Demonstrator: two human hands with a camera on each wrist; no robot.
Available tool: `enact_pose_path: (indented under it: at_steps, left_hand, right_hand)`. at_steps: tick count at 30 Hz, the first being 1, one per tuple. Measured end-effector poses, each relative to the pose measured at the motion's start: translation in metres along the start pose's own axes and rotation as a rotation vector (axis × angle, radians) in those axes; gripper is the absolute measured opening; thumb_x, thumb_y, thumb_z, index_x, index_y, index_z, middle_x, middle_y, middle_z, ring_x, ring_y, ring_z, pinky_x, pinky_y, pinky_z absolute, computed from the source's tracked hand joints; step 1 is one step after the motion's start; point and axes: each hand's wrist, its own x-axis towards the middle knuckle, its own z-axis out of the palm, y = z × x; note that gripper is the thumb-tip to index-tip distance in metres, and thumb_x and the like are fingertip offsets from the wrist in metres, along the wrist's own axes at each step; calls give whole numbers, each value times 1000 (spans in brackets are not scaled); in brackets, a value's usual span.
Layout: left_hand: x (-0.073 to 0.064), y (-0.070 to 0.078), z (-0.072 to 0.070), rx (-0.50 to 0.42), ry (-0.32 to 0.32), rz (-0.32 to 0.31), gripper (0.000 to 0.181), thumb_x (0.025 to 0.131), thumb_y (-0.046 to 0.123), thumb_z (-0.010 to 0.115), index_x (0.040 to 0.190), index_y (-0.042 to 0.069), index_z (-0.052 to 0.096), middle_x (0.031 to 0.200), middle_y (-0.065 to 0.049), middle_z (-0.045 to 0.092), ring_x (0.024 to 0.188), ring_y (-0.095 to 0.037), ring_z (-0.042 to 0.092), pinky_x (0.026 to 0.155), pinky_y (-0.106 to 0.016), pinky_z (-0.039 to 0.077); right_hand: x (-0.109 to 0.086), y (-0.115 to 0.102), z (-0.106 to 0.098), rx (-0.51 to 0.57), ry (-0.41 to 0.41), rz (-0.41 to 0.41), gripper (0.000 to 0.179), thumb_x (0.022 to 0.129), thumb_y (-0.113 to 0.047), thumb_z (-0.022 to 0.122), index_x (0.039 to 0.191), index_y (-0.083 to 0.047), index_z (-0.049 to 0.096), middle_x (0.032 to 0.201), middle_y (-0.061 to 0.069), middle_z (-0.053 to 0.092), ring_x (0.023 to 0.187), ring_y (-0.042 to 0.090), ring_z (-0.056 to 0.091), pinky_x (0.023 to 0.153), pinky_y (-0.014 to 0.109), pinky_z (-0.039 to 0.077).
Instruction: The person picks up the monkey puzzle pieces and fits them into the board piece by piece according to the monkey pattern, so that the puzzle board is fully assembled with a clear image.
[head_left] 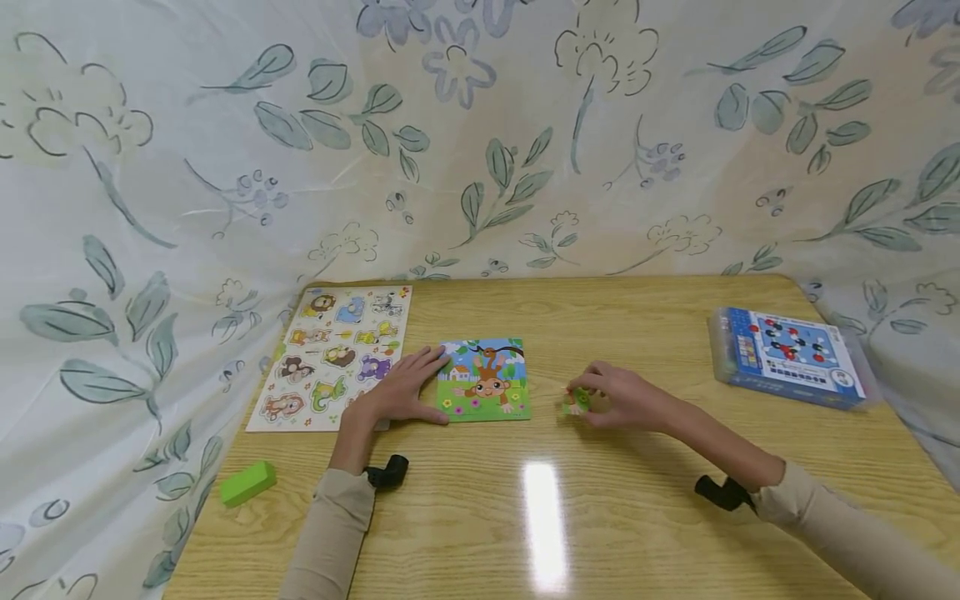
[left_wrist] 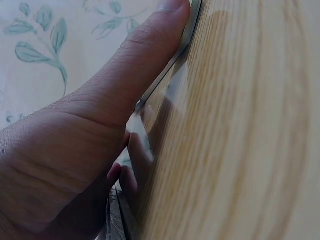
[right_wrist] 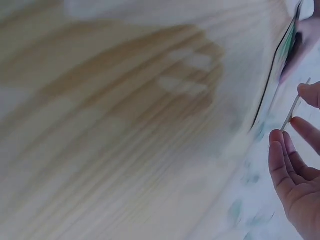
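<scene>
In the head view a square picture puzzle [head_left: 486, 380] with a monkey hanging upside down lies in the middle of the table. My left hand [head_left: 405, 387] rests at its left side, thumb by the lower left corner and extended fingers by the upper left one. The left wrist view shows that thumb [left_wrist: 145, 45] along the thin board's edge. To the right of the puzzle, my right hand [head_left: 617, 397] pinches a small green puzzle piece [head_left: 576, 402] just above the table. Edge-on, the thin piece [right_wrist: 295, 106] shows between thumb and fingertips in the right wrist view.
A wooden animal puzzle board [head_left: 330, 360] lies at the back left, partly behind my left hand. A green block [head_left: 248, 483] sits near the left edge. At the right is a plastic case with a blue molecule-pictured box [head_left: 798, 357]. A floral cloth [head_left: 480, 167] hangs behind the table.
</scene>
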Motion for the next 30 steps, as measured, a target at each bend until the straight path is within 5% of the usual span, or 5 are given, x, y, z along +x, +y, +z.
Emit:
enact_pose_path:
  at_steps: [4,12,21,30]
  left_hand:
    - [1,-1,1,8,-2,6,105,76,54,77,156,13,22,164,-9,15,152,-36,11,119,-60,14]
    - [1,0,2,11,-4,9,105,76,55,77,156,13,23,164,-9,15,152,-36,11,119,-60,14]
    - [1,-3,1,19,3,13,106,76,55,77,156,13,22,164,-9,15,152,-36,11,119,-59,15]
    - [0,-4,2,22,14,17,105,76,54,77,156,13,23,164,-10,16,152,-36,12,120,-58,15]
  right_hand:
    - [30,-20,16,40,-39,-67,33,84,-18,72,115,-9,66,101,5,60,82,13,58,67,23,50]
    - [69,-32,35,46,-106,-77,31,85,-18,72,114,-8,66,103,6,59,80,9,47,67,22,43]
    - [86,-34,42,-117,-52,-163,23,84,-21,73,103,-7,71,89,3,60,74,8,45,63,18,41]
    - [89,-43,40,-186,-87,-116,22,85,-21,70,104,-10,74,90,3,60,74,9,45,61,19,39]
